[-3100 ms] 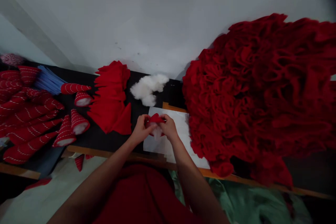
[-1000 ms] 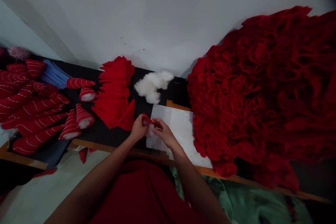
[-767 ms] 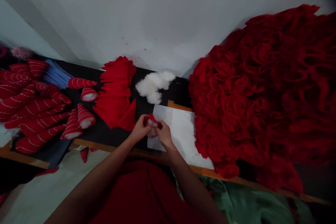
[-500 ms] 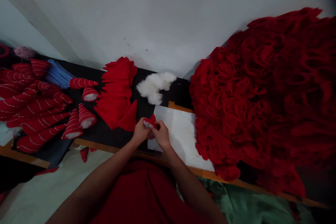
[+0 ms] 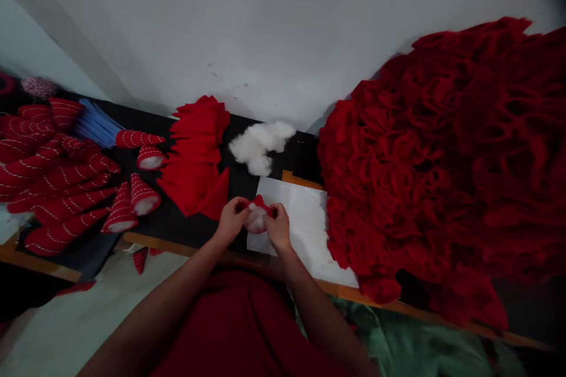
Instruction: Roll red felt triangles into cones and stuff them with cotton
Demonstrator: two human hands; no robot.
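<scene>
Between my hands is a small red felt piece [image 5: 260, 202] with white stuffing [image 5: 256, 220] showing at its near opening. My left hand [image 5: 232, 219] pinches its left edge. On the opposite edge, my right hand [image 5: 278, 226] is closed with thumb and fingers. Both hands are over the left side of a white sheet [image 5: 305, 224] at the table's front. Beyond them lies a loose clump of white stuffing [image 5: 260, 144]. A row of folded red felt pieces [image 5: 194, 159] sits to the left of that clump.
A large heap of red felt [image 5: 424, 177] fills the right side. On the left are stuffed red cones with white stitching [image 5: 66, 188] and a bundle of blue strips [image 5: 99, 122]. The wooden table edge [image 5: 168, 245] runs in front of me, and a wall [image 5: 265, 29] rises behind.
My hands have moved slightly apart, stretching the felt piece between them. More of the white stuffing inside its opening now faces me.
</scene>
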